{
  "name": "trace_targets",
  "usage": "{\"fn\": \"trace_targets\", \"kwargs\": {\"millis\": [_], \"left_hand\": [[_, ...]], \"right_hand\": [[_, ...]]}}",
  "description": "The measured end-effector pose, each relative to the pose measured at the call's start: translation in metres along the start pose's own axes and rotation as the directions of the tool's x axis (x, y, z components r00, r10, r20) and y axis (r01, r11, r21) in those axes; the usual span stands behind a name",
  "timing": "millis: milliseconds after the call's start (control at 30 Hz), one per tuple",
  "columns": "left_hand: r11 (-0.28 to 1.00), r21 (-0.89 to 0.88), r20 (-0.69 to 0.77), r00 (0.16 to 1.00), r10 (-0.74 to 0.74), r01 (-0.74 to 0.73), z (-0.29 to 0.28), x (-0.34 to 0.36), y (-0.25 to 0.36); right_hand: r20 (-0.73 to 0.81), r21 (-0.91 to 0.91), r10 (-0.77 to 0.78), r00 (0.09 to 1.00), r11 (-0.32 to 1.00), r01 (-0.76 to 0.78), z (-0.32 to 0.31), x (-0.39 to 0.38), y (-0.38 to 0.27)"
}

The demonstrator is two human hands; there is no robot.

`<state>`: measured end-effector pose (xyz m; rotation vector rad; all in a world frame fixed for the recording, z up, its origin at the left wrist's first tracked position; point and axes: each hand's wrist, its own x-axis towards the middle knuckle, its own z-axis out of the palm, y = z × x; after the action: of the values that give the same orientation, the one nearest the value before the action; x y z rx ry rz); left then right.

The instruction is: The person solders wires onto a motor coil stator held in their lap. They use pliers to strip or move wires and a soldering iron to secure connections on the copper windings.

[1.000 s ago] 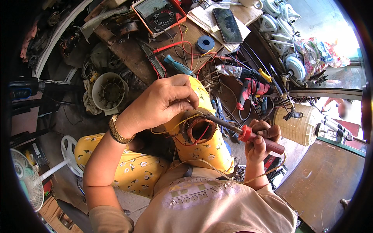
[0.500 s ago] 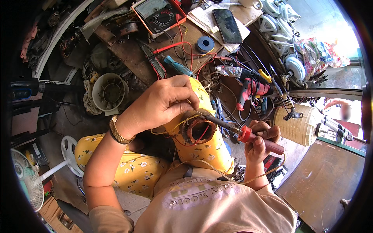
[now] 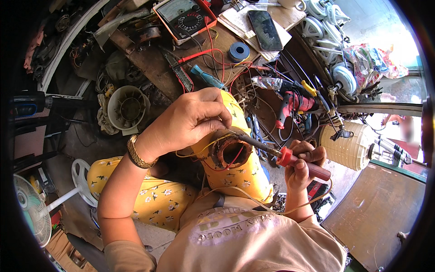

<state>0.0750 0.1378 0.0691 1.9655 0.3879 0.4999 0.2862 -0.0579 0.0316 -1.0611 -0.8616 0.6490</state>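
Note:
My left hand (image 3: 192, 120) pinches a thin wire at the top rim of a round motor stator (image 3: 232, 153) with copper windings, which rests on my knee in yellow flowered cloth. A soldering iron (image 3: 290, 159) with a red collar and dark red handle is gripped in my right hand (image 3: 302, 167). Its metal tip reaches left to the stator's rim, right by my left fingertips. Red and yellow wires run out of the stator.
A cluttered wooden bench lies ahead with an analog multimeter (image 3: 185, 16), a phone (image 3: 265, 30), a blue tape roll (image 3: 238, 51) and a red power drill (image 3: 292, 103). A white fan housing (image 3: 129, 109) sits left, a standing fan (image 3: 31, 208) at lower left, a cream drum (image 3: 346, 145) right.

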Motion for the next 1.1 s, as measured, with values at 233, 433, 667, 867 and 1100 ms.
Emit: {"fn": "trace_targets", "kwargs": {"millis": [233,433,667,867,1100], "left_hand": [[1.000,-0.016,-0.005,1.000,-0.001,0.001,0.0003,0.0009,0.0014],[1.000,-0.014,0.002,1.000,-0.010,0.010,0.0003,0.0012,0.0018],[1.000,0.005,0.004,1.000,-0.004,0.004,0.0004,0.0020,0.0008],[1.000,-0.001,0.003,1.000,-0.006,0.007,0.0009,0.0027,0.0014],[1.000,-0.006,0.002,1.000,-0.011,0.011,0.0013,0.0033,0.0009]], "right_hand": [[-0.008,-0.013,-0.006,1.000,1.000,0.006,-0.0004,0.0004,-0.0008],[-0.013,-0.014,-0.006,1.000,1.000,0.006,-0.0008,0.0002,-0.0004],[-0.016,-0.020,-0.017,1.000,1.000,0.017,-0.0006,0.0009,0.0003],[-0.022,-0.021,-0.014,1.000,1.000,0.013,0.0004,0.0013,-0.0007],[-0.010,-0.009,-0.011,1.000,1.000,0.011,-0.0002,0.0016,-0.0007]]}}
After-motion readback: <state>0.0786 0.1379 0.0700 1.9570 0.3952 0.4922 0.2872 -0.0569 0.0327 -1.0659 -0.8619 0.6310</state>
